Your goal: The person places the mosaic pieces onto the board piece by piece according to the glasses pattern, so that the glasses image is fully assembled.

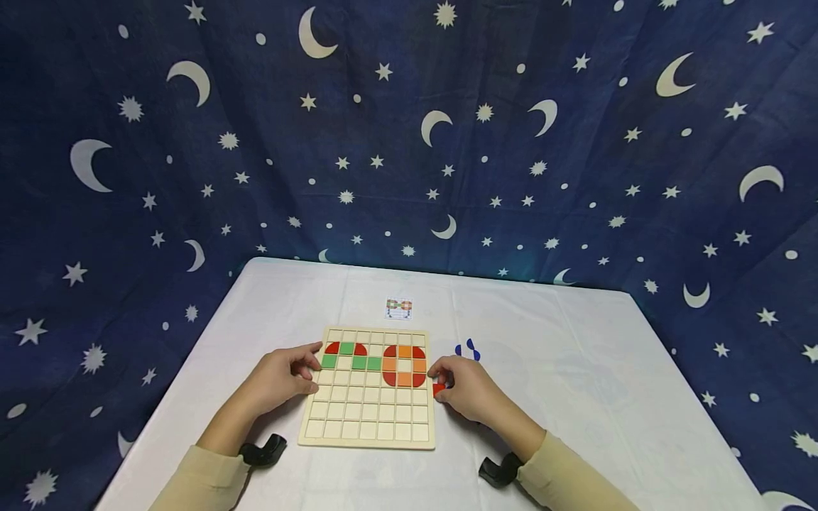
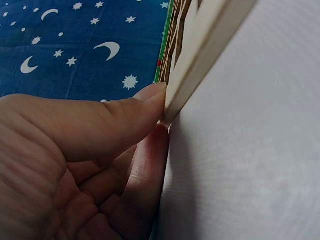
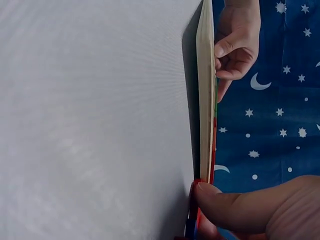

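Note:
A square wooden grid board (image 1: 368,429) lies on the table. Its upper squares hold red, green and orange tiles; one ring on the right (image 1: 405,380) is closed. At the board's left edge, my left hand (image 1: 281,376) grips it; in the left wrist view the thumb (image 2: 117,117) and a finger meet at the rim. My right hand (image 1: 469,387) is by the right edge, fingers bent. A red tile (image 1: 437,388) shows between its thumb and index finger, beside the board. Whether they pinch the tile or only touch it cannot be told.
Behind the board lies a small printed card (image 1: 399,308) with a coloured pattern. Several blue pieces (image 1: 471,348) lie on the white table (image 1: 543,341) beyond my right hand, partly hidden by it. A dark blue cloth (image 1: 383,128) with moons and stars hangs behind the table.

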Available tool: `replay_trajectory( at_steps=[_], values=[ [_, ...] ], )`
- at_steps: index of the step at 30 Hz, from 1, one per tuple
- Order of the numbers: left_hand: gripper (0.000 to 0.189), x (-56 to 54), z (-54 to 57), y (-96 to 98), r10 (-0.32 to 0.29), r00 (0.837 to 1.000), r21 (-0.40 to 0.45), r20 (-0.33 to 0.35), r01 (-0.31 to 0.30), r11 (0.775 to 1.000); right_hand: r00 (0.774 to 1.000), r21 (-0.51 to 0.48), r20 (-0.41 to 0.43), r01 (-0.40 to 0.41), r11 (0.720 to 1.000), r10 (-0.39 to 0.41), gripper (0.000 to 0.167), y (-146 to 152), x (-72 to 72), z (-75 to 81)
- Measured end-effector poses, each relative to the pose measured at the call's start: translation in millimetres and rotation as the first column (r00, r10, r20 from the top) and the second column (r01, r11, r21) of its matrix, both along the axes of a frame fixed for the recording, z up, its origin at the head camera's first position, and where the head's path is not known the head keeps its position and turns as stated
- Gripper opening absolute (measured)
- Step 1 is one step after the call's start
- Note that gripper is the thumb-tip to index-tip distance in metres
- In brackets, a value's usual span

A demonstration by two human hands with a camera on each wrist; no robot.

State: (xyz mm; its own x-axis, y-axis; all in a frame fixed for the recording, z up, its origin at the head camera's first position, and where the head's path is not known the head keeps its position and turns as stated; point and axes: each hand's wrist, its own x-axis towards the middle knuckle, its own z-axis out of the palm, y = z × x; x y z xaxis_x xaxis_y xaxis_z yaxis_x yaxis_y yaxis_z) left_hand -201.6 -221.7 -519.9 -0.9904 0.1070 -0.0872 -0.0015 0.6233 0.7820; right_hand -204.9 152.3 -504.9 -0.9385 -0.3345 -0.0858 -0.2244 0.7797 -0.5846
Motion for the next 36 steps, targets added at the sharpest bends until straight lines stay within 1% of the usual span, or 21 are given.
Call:
replay_trajectory(
  at_steps=[6,13,17,21,25,28,30,32,36],
  values=[
    [0.044,-0.1,0.7,0.1,0.0,1.0,0.0,-0.005,0.0,1.0,1.0,0.032,-0.022,0.024,0.999,-0.023,0.031,-0.6,1.7,-0.5],
    [0.031,0.9,0.8,0.0,-0.003,1.0,-0.007,-0.006,0.003,1.0,0.998,0.067,-0.066,0.011,0.998,-0.006,0.023,4.2,3.3,-2.3],
    [0.032,0.5,0.8,0.2,-0.002,1.0,-0.006,-0.009,0.002,1.0,0.996,0.076,-0.084,0.013,0.997,-0.006,0.025,7.5,3.8,-2.0],
    [0.032,-0.2,0.5,0.6,-0.002,1.0,-0.008,-0.012,0.002,1.0,0.998,0.092,-0.052,0.033,0.995,-0.029,0.024,10.2,4.0,0.0],
    [0.033,-0.1,1.1,1.1,0.005,1.0,-0.008,-0.011,-0.005,1.0,0.999,0.116,-0.018,0.032,0.993,-0.03,0.023,11.2,4.2,1.1],
    [0.033,0.6,1.2,1.3,0.004,1.0,-0.008,-0.013,-0.005,1.0,0.999,0.125,-0.017,0.03,0.992,-0.028,0.024,11.9,4.3,0.8],
    [0.031,1.5,1.1,1.1,0.002,1.0,-0.007,-0.013,-0.002,1.0,0.999,0.111,-0.022,0.032,0.993,-0.03,0.027,13.3,4.7,0.4],
    [0.029,2.1,1.0,0.7,-0.003,1.0,-0.005,-0.013,0.002,1.0,0.999,0.076,-0.012,0.035,0.996,-0.034,0.028,14.8,4.8,0.4],
    [0.028,2.9,1.0,0.3,-0.003,1.0,-0.002,-0.01,0.003,1.0,0.999,-0.001,0.02,0.037,0.999,-0.037,0.024,17.8,4.2,0.8]
  ],
)
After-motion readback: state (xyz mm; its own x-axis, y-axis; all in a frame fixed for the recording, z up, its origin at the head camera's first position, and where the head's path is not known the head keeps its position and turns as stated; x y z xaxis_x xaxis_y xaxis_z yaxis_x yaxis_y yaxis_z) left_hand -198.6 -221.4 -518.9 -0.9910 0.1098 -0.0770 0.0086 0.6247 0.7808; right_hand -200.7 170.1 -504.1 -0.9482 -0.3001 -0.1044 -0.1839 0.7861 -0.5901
